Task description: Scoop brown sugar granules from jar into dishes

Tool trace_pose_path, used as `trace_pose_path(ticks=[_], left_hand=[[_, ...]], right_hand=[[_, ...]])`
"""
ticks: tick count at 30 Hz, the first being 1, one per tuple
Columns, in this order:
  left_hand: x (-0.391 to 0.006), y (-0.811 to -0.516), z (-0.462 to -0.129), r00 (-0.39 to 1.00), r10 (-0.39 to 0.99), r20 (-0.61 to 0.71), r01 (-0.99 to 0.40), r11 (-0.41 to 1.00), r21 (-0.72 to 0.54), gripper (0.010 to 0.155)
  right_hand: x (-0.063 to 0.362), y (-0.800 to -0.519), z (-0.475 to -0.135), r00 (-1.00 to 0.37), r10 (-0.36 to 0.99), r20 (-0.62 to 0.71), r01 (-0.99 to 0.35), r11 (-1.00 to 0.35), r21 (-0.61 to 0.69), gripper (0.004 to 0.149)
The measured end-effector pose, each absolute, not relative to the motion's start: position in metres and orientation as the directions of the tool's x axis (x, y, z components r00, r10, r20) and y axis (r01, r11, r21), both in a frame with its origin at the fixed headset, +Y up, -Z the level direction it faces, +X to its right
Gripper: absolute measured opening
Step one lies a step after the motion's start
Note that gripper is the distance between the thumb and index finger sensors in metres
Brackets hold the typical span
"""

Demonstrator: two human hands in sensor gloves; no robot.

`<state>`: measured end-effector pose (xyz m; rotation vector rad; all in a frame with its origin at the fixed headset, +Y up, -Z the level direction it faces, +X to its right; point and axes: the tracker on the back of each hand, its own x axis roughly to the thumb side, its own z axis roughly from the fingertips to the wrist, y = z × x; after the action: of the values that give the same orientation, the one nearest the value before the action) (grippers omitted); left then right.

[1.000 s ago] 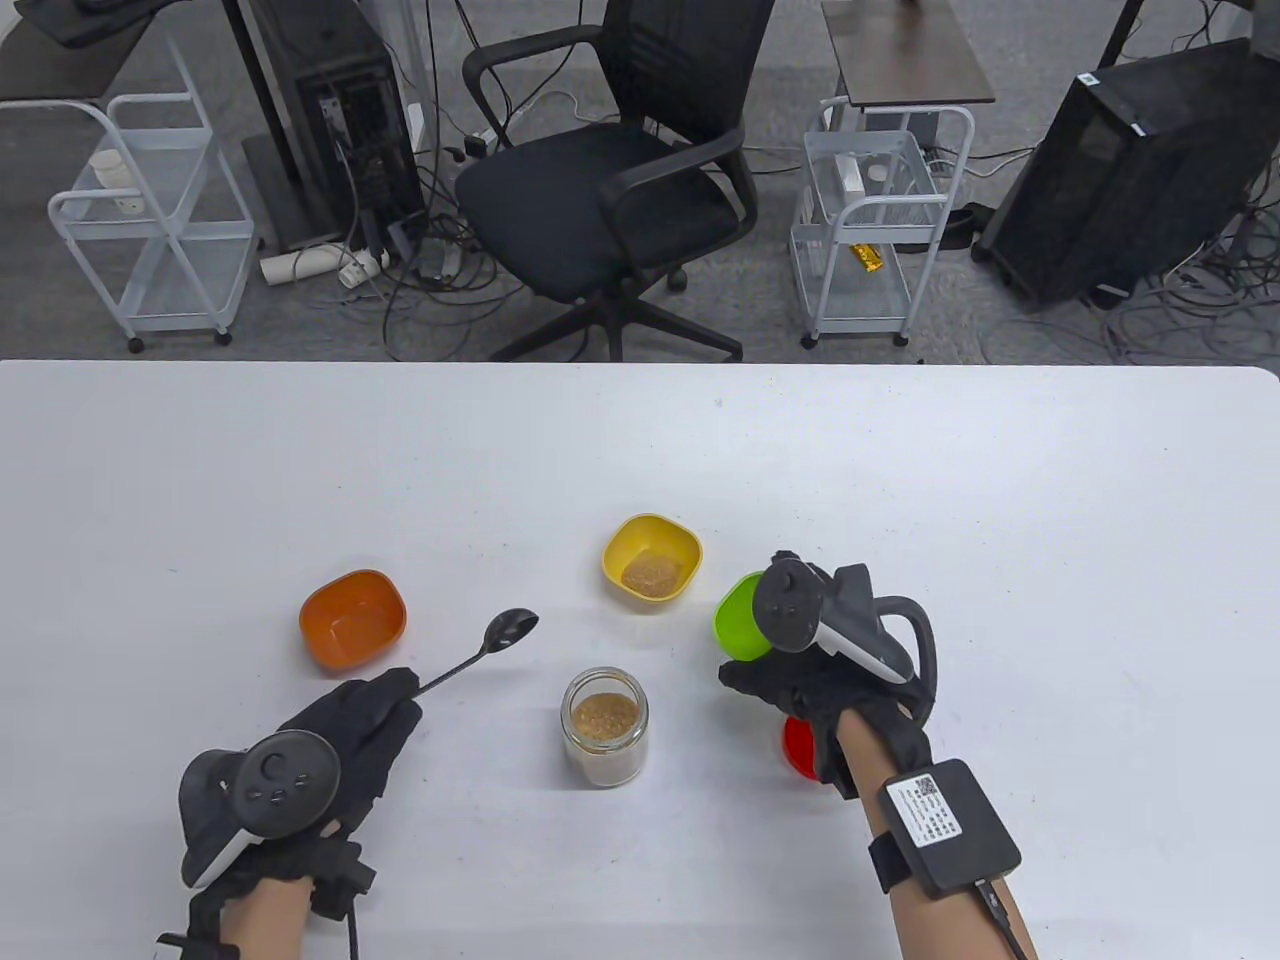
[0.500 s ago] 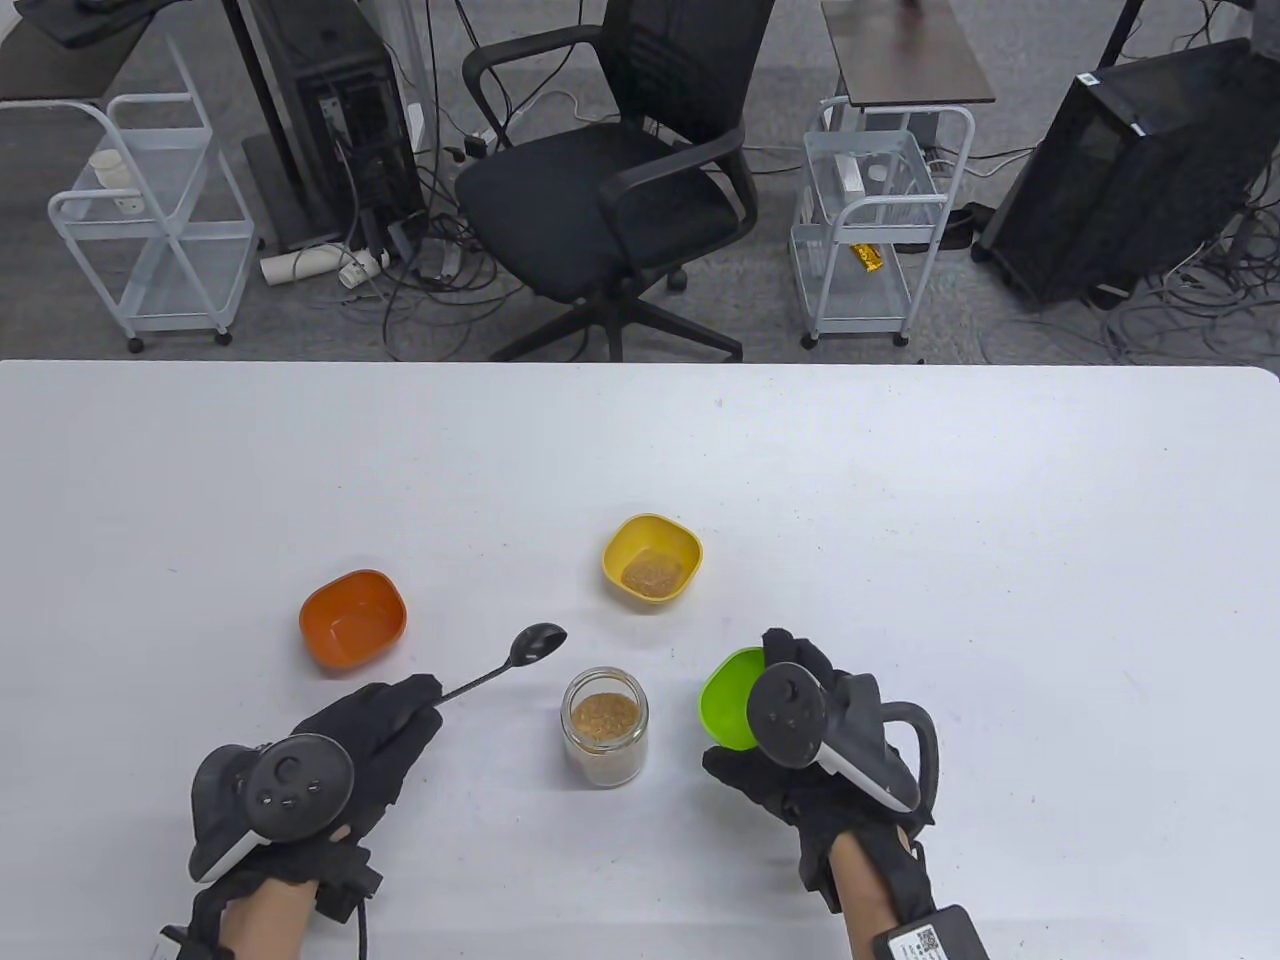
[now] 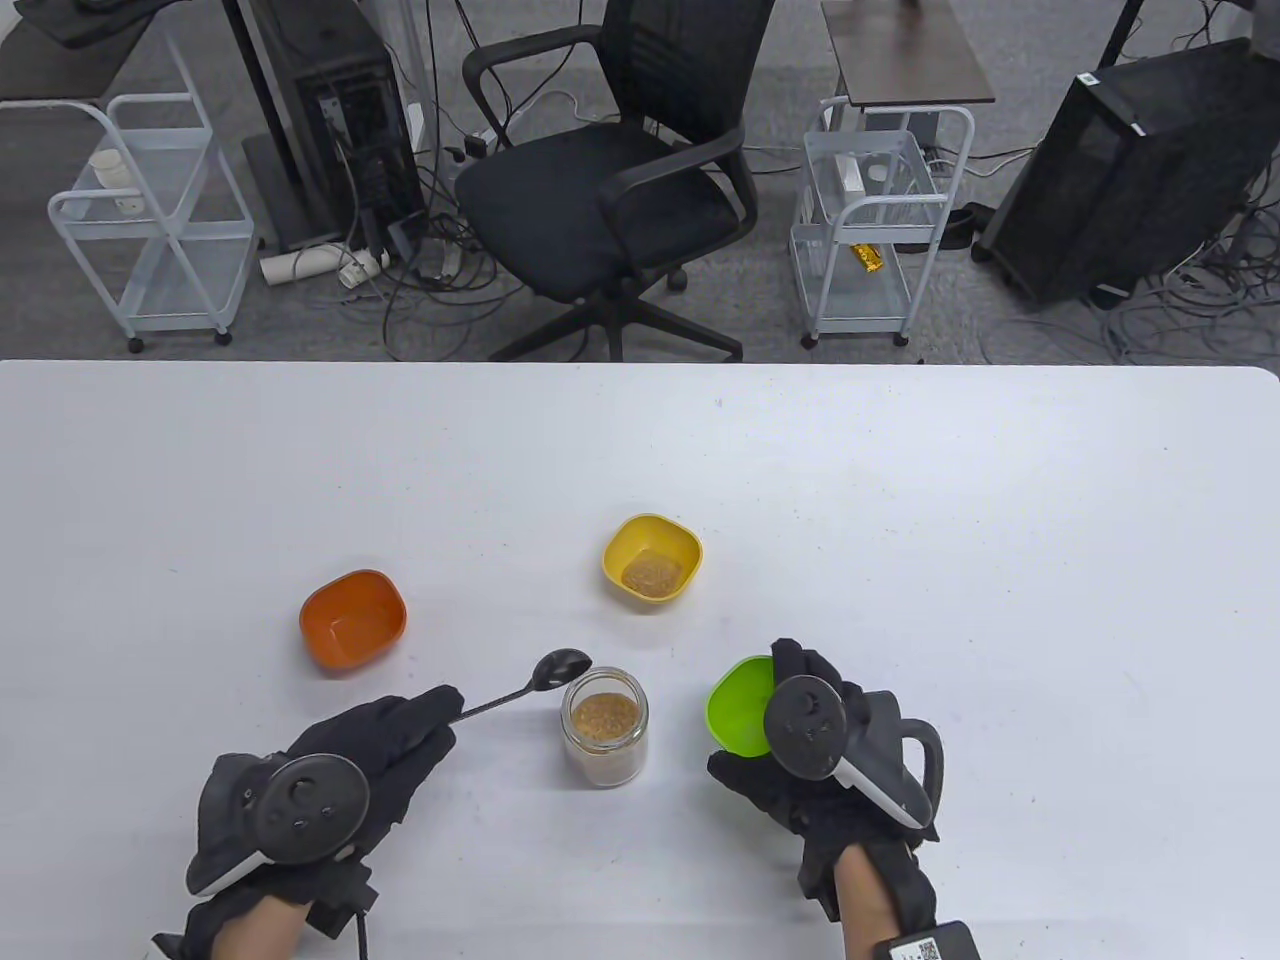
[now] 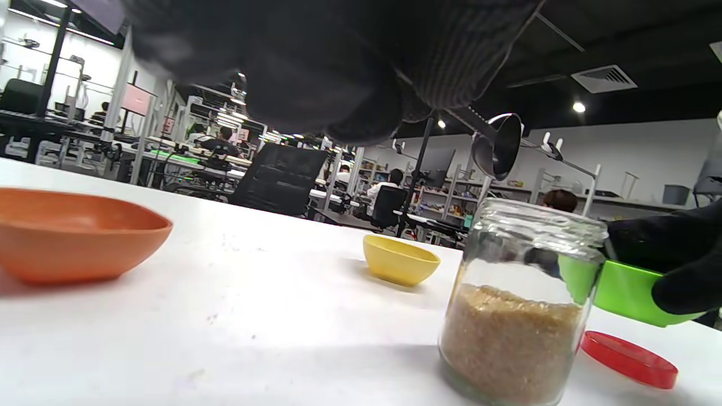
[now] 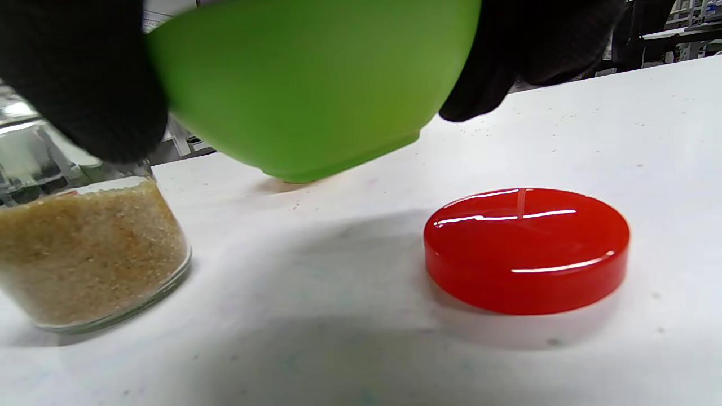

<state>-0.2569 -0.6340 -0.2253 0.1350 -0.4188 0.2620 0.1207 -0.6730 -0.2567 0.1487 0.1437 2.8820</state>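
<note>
Sugar (image 3: 604, 715) sits in the open jar (image 3: 604, 742) mid-table and already in the yellow dish (image 3: 651, 560); orange dish (image 3: 352, 619) empty, left hand (image 3: 340, 765) gripping the spoon (image 3: 561, 667), right hand (image 3: 815, 760) holding the green dish (image 3: 738, 705).

No legible text, brand, number or sign can be made out in any of the three views. A small printed label with a QR-like pattern is seen on the black wrist module (image 3: 925, 945) at the bottom edge of the table view, but it is cut off and too small to be read. A white sticker is seen on the black computer case (image 3: 1140, 128) on the floor; its print cannot be read either.
</note>
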Motion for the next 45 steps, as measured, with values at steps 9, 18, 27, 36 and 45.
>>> trace_pose_path(ticks=[9, 18, 27, 36, 45], left_hand=[[-0.207, -0.586, -0.234, 0.873, -0.110, 0.476, 0.095, 0.994, 0.055, 0.041], [-0.142, -0.566, -0.237, 0.738, -0.455, 0.499, 0.498, 0.866, 0.053, 0.041], [-0.102, -0.580, -0.246, 0.651, -0.578, 0.493, 0.654, 0.756, 0.023, 0.042], [-0.094, -0.582, -0.254, 0.658, -0.549, 0.515, 0.661, 0.749, -0.046, 0.042], [-0.110, -0.576, -0.273, 0.834, -0.217, 0.508, 0.436, 0.823, -0.365, 0.043]], right_hand=[[0.120, -0.674, -0.255, -0.962, 0.252, 0.108, -0.241, -0.964, 0.109, 0.114], [0.114, -0.676, -0.254, -0.962, 0.240, 0.130, -0.225, -0.967, 0.118, 0.114], [0.115, -0.676, -0.254, -0.960, 0.247, 0.131, -0.232, -0.966, 0.118, 0.113], [0.115, -0.675, -0.254, -0.960, 0.245, 0.136, -0.231, -0.966, 0.115, 0.113], [0.117, -0.674, -0.254, -0.960, 0.246, 0.133, -0.232, -0.966, 0.112, 0.113]])
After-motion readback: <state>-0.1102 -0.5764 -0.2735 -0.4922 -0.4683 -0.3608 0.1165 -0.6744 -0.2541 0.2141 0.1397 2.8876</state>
